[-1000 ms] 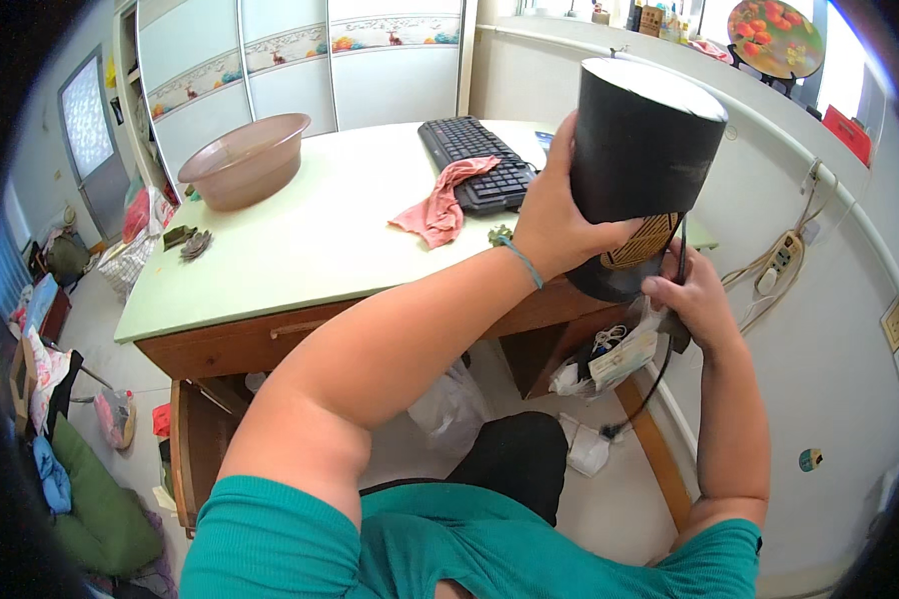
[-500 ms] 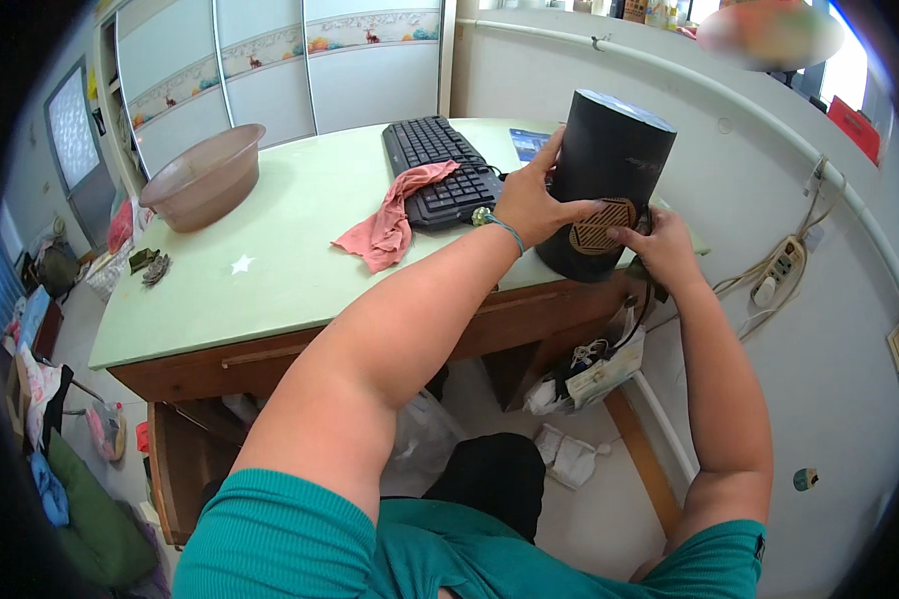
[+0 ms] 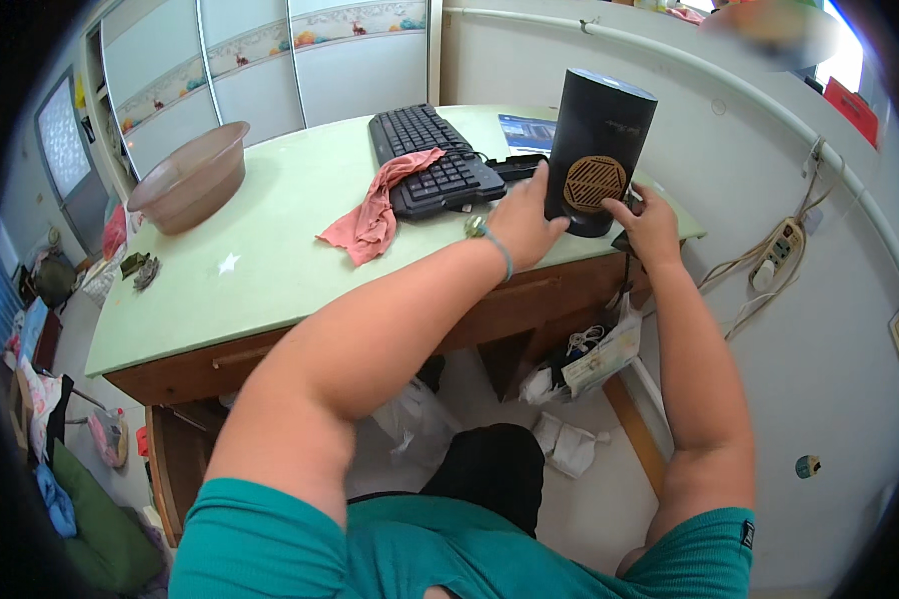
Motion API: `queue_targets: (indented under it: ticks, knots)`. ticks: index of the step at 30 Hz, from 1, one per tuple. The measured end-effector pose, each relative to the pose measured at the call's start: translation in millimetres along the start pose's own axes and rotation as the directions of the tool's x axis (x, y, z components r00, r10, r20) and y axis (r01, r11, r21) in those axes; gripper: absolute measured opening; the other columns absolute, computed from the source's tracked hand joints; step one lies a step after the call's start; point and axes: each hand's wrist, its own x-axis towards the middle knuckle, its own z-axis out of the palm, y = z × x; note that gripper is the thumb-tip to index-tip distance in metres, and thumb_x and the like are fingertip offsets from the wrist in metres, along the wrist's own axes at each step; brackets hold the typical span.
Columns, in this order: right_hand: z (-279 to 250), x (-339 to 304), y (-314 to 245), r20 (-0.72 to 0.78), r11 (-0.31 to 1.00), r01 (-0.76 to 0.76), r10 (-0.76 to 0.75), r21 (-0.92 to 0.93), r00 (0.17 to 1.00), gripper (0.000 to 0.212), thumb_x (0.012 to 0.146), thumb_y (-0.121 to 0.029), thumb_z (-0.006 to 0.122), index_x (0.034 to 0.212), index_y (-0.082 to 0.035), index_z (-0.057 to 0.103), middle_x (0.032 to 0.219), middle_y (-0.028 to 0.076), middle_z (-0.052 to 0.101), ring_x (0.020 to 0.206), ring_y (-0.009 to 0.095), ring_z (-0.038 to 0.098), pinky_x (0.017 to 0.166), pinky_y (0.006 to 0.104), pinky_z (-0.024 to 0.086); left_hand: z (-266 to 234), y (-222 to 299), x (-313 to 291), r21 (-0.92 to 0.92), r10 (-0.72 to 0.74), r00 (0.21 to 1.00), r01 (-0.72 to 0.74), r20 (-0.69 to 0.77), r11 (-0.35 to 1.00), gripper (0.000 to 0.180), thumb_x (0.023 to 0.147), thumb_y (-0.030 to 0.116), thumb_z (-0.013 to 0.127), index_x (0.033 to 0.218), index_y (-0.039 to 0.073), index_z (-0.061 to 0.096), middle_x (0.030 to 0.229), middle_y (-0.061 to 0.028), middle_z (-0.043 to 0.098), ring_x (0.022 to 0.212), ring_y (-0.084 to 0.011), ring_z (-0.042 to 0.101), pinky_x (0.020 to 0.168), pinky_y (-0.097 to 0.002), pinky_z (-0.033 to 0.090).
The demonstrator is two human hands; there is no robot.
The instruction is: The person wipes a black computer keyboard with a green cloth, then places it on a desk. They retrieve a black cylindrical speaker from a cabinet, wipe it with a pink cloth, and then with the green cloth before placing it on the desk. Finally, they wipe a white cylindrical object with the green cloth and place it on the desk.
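Observation:
A tall black speaker-like tower [image 3: 599, 130] with a round gold grille near its base stands upright at the desk's right end. My left hand [image 3: 525, 222] is at its lower left side, thumb by the base and fingers stretched out along the edge. My right hand [image 3: 653, 228] grips its lower right edge, with the thumb on the front beside the grille and the fingers partly hidden behind. A dark cable hangs below my right hand. Left of my left hand lies a black keyboard [image 3: 440, 165], partly covered by a pink cloth [image 3: 375, 215].
The pale green desk [image 3: 290, 240] carries a brown plastic basin [image 3: 195, 180] at the left and a blue printed sheet [image 3: 525, 134] at the back. A power strip [image 3: 777, 258] with cords hangs on the right wall. A plastic bag of items [image 3: 599, 349] hangs under the desk.
The black tower has gone from tilted to upright, its base now resting on the desk. My left hand has slid down, its thumb drawing back from the front to the edge.

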Motion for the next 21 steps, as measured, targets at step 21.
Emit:
queue_targets:
  ticks: [21]
  knots:
    - [33.5,-40.6,3.3,-0.265,0.71,0.607,-0.7,-0.357,0.663,0.012,0.072,-0.002,0.065,0.081,-0.009,0.071,0.089,0.004,0.068,0.088,0.026,0.063,0.076,0.0397,0.049,-108.7,17.0,-2.6,0.376,0.581,0.809,-0.513,-0.087,0.772,0.066,0.086,0.025,0.068,0.144,0.006,0.043,0.146,-0.0224,0.043,0.135,-0.0368,0.042,0.114,-0.0445,0.033]
